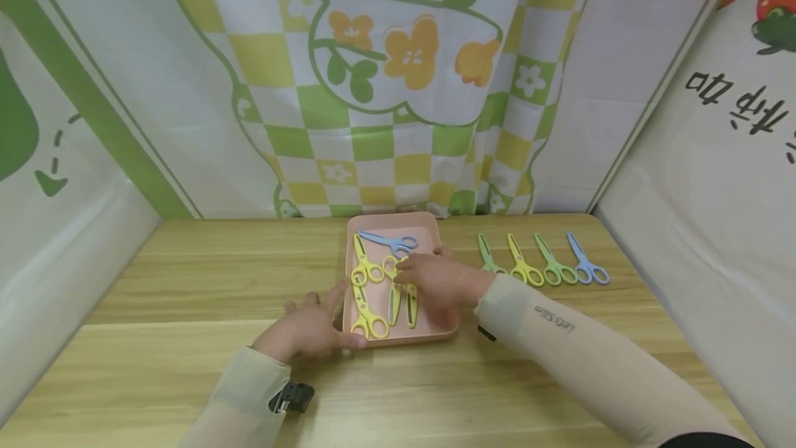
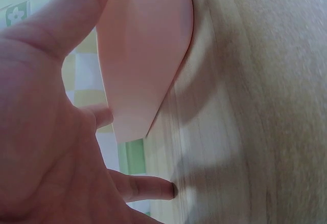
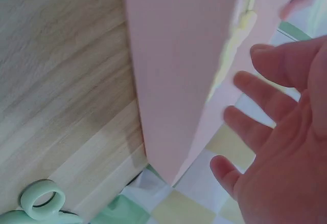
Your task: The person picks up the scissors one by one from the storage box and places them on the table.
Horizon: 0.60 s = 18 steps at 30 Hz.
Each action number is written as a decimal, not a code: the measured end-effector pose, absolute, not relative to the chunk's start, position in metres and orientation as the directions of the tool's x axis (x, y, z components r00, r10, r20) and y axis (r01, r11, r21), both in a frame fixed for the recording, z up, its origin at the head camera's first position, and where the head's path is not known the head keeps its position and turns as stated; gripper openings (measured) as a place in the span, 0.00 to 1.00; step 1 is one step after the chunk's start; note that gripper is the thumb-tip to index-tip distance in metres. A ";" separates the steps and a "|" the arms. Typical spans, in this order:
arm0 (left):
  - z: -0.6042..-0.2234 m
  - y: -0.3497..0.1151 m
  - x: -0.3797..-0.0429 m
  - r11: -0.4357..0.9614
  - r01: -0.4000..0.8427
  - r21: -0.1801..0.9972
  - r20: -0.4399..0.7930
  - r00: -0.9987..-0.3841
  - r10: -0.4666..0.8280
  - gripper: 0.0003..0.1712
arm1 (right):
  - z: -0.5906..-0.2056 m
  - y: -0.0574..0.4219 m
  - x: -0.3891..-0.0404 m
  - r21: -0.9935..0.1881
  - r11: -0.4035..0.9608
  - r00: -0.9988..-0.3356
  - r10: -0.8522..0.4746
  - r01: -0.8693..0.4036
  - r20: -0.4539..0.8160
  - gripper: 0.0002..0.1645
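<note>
A pink tray (image 1: 429,235) holds several children's scissors. Blue scissors (image 1: 381,238) lie at its far end, and yellow scissors (image 1: 359,254) and another yellow pair (image 1: 368,320) along its left side. Two yellow blades (image 1: 395,306) point toward the near edge in the middle, their handles partly covered by my right hand (image 1: 438,278). That hand hovers over the tray with fingers loosely bent; the right wrist view shows nothing pinched between them. My left hand (image 1: 311,329) spreads its fingers at the tray's near left corner, touching its wall (image 2: 143,55).
Right of the tray a row of scissors lies on the wooden table (image 1: 218,296): green scissors (image 1: 487,254), yellow scissors (image 1: 524,268), a second green pair (image 1: 555,268) and blue scissors (image 1: 587,265). A patterned curtain (image 1: 398,157) hangs at the back edge.
</note>
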<state>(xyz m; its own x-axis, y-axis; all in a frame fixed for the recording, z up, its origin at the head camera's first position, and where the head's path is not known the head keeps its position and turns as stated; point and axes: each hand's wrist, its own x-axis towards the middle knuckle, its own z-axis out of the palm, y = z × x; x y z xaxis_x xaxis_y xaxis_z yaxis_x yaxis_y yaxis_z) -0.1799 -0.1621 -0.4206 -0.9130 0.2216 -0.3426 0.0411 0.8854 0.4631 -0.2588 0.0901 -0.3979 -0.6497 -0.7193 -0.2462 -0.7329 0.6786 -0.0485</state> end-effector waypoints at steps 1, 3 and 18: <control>-0.421 -0.162 -0.180 0.884 0.041 0.465 -0.344 -0.912 0.223 0.73 | -0.398 0.090 -0.258 -0.010 0.664 -0.638 -0.722 -0.748 -0.270 0.40; -0.421 -0.162 -0.180 0.883 0.043 0.468 -0.342 -0.912 0.226 0.73 | -0.397 0.090 -0.256 0.037 0.649 -0.624 -0.713 -0.760 -0.322 0.47; -0.423 -0.162 -0.182 0.883 0.029 0.469 -0.360 -0.906 0.221 0.75 | -0.391 0.089 -0.263 -0.028 0.717 -0.662 -0.657 -0.697 -0.361 0.41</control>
